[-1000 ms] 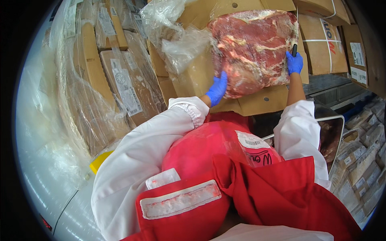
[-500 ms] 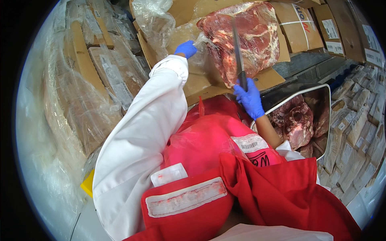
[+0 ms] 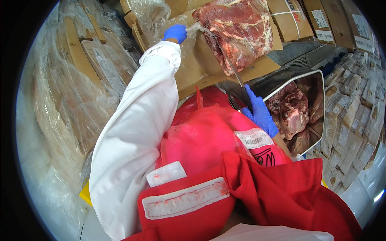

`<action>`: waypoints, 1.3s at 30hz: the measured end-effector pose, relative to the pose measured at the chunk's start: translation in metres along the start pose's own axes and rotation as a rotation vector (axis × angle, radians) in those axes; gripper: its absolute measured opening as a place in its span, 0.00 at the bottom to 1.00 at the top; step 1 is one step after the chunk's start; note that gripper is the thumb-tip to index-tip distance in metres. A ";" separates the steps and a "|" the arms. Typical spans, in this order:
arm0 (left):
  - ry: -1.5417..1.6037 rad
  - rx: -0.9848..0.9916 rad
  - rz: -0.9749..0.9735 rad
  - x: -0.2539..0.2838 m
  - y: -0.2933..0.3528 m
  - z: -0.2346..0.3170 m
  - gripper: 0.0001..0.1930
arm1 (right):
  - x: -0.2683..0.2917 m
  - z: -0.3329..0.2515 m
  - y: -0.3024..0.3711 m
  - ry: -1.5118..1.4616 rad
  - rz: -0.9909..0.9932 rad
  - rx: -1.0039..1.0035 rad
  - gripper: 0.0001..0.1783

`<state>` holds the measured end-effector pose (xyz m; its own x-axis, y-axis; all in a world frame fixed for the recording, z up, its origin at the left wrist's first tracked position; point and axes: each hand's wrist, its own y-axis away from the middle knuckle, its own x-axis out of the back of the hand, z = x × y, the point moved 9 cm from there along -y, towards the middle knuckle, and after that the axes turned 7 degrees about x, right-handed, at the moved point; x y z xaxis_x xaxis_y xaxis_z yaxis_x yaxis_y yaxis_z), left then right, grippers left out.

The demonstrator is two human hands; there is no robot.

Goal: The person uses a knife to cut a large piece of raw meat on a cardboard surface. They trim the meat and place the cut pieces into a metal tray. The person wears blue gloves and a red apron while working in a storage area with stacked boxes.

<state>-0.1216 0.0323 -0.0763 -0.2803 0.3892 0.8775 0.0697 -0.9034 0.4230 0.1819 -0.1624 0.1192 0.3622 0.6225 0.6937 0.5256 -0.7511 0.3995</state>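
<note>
At your ten o'clock you have a pile of tall brown boxes [image 3: 102, 62] under shiny see-through wrap [image 3: 60, 120], and a little yellow piece [image 3: 85, 195] pokes out at eight o'clock. Between one and two o'clock you can see a brown box with a white strap [image 3: 285, 29], then more brown boxes [image 3: 349, 30] with white labels [image 3: 320, 18] on them, and a dark grille [image 3: 298, 62] sits at two. At three o'clock you have lots of small wrapped packs [image 3: 354, 116] in rows, and pale floor [image 3: 364, 197] shows at four.
</note>
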 end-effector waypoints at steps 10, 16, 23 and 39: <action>0.619 0.281 0.200 -0.038 0.087 0.004 0.32 | 0.038 -0.066 -0.004 0.575 -0.152 -0.084 0.40; 0.869 0.223 0.068 -0.081 0.102 0.020 0.30 | 0.060 -0.135 -0.030 1.076 -0.160 0.170 0.31; 0.922 0.229 0.118 -0.077 0.103 0.009 0.24 | 0.030 -0.179 -0.090 1.315 -0.309 0.244 0.27; 0.988 0.201 0.206 -0.098 0.083 -0.004 0.22 | 0.037 -0.201 -0.185 1.412 -0.745 0.172 0.28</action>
<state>-0.0919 -0.0816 -0.1278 -0.9008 -0.1732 0.3982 0.3389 -0.8538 0.3952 -0.0569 -0.0449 0.1914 -0.9169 0.0560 0.3952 0.3630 -0.2947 0.8839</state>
